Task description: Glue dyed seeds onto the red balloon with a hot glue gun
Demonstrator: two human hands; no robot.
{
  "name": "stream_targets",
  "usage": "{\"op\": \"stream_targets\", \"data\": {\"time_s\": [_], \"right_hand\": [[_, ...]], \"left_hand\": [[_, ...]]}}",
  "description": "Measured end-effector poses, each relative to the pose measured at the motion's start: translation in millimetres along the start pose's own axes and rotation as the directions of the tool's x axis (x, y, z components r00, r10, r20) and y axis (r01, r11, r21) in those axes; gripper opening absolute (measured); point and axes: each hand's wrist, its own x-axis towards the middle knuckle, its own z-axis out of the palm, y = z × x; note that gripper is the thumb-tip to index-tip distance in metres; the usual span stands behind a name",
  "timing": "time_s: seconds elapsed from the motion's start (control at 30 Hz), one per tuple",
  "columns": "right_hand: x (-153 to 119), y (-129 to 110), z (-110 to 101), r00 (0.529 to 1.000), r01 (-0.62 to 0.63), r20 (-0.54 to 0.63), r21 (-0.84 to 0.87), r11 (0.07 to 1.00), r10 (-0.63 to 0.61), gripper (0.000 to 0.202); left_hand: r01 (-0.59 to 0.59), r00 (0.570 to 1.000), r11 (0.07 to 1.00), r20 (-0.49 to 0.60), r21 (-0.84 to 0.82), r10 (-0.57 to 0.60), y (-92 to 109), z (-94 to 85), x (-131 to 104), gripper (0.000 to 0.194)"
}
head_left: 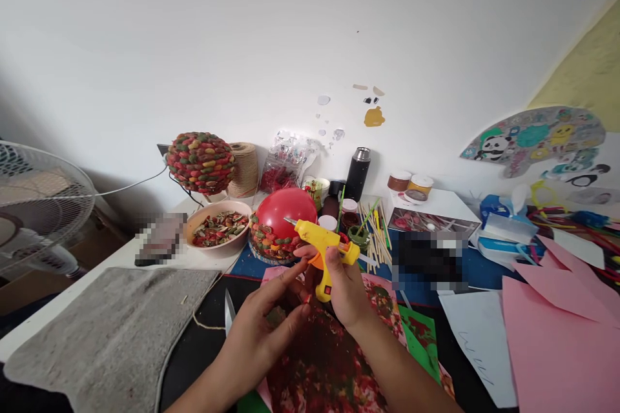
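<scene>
1. Lower left: open room lies over the low-lying grey cloth (106, 335), bounded above by the pale pink, round bowl (245, 240).
2. Lower centre-left: a shiny metal blade (229, 311) stands near the left hand (261, 322), tightening the gap beside it.
3. Centre: a glossy red balloon (287, 210) with a multicoloured crust blocks the way beyond the yellow plastic glue gun (314, 235) in the right hand (346, 293).
4. Right of centre: thin wooden sticks (378, 235) and the upright black cylindrical bottle (357, 175) crowd the passage.
5. Left edge: a round, white wire-caged fan (48, 197) obstructs.
6. Lower right: flat pink paper sheets (547, 348) leave room above them.
</scene>
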Motion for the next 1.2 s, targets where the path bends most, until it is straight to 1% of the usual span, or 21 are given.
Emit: {"op": "stream_targets", "data": {"time_s": [0.07,0.13,0.23,0.27,0.3,0.33,0.37,0.4,0.43,0.47,0.5,0.53,0.57,0.63,0.73,0.87,1.1,1.2], "right_hand": [[-1,1,0,1.000,0.000,0.000,-0.017,1.000,0.000,0.079],[-1,2,0,0.999,0.029,-0.012,-0.022,0.999,-0.029,0.078],[1,3,-1,0.998,0.053,-0.036,0.016,0.998,-0.052,0.075],[2,4,-1,0.999,0.040,-0.037,0.032,0.999,-0.039,0.075],[2,4,-1,0.999,0.021,-0.037,0.044,0.999,-0.020,0.075],[2,5,-1,0.999,0.002,-0.037,0.049,0.999,0.000,0.075],[2,6,-1,0.999,-0.014,-0.038,0.047,0.999,0.015,0.075],[2,7,-1,0.999,-0.026,-0.040,0.040,0.999,0.028,0.075],[1,8,0,0.998,-0.037,-0.041,0.032,0.999,0.038,0.075],[0,9,0,0.998,-0.045,-0.041,0.030,0.999,0.046,0.075],[-1,10,1,0.998,-0.057,-0.038,0.027,0.998,0.058,0.075],[-3,11,1,0.997,-0.061,-0.035,0.026,0.998,0.062,0.076],[-4,11,2,0.997,-0.062,-0.035,0.023,0.998,0.063,0.076],[-5,10,2,0.998,-0.065,-0.017,0.009,0.998,0.066,0.075],[-6,8,3,0.998,-0.055,0.012,-0.038,0.998,0.055,0.075],[-8,7,4,0.999,-0.020,0.042,-0.118,0.993,0.025,0.077],[-9,10,2,0.999,-0.035,0.009,-0.229,0.973,0.039,0.080],[-8,8,2,0.999,-0.030,0.001,-0.260,0.965,0.032,0.080]], "left_hand": [[-0.014,1.000,1.000,0.006,0.016,0.014,-1,1.2,-1,0.055],[-0.032,0.998,0.999,0.046,0.008,0.031,0,5.0,-2,0.057],[-0.031,0.987,0.998,0.156,-0.062,0.040,5,11.8,-7,0.067],[-0.016,0.982,0.995,0.184,-0.099,0.035,7,12.6,-8,0.068],[0.006,0.982,0.990,0.190,-0.141,0.021,8,12.0,-8,0.065],[0.041,0.985,0.981,0.172,-0.189,-0.008,8,9.7,-7,0.058],[0.083,0.990,0.965,0.128,-0.248,-0.053,8,5.6,-5,0.049],[0.125,0.992,0.939,0.057,-0.320,-0.113,7,0.0,-1,0.038],[0.170,0.981,0.901,-0.015,-0.400,-0.192,6,-6.7,5,0.033],[0.181,0.960,0.855,-0.101,-0.485,-0.260,6,-14.2,13,0.033],[0.166,0.932,0.812,-0.179,-0.559,-0.314,5,-21.7,20,0.035],[0.139,0.910,0.777,-0.230,-0.613,-0.344,5,-28.8,28,0.039],[0.117,0.893,0.752,-0.264,-0.649,-0.366,5,-35.1,35,0.042],[0.078,0.878,0.726,-0.297,-0.683,-0.374,5,-44.1,46,0.045],[0.039,0.885,0.726,-0.314,-0.686,-0.344,5,-48.6,55,0.045],[0.002,0.899,0.764,-0.333,-0.646,-0.284,2,-46.0,60,0.043],[0.007,0.929,0.860,-0.315,-0.510,-0.195,-7,-43.5,61,0.035],[0.018,0.937,0.901,-0.306,-0.432,-0.166,-7,-42.8,60,0.036]]}}
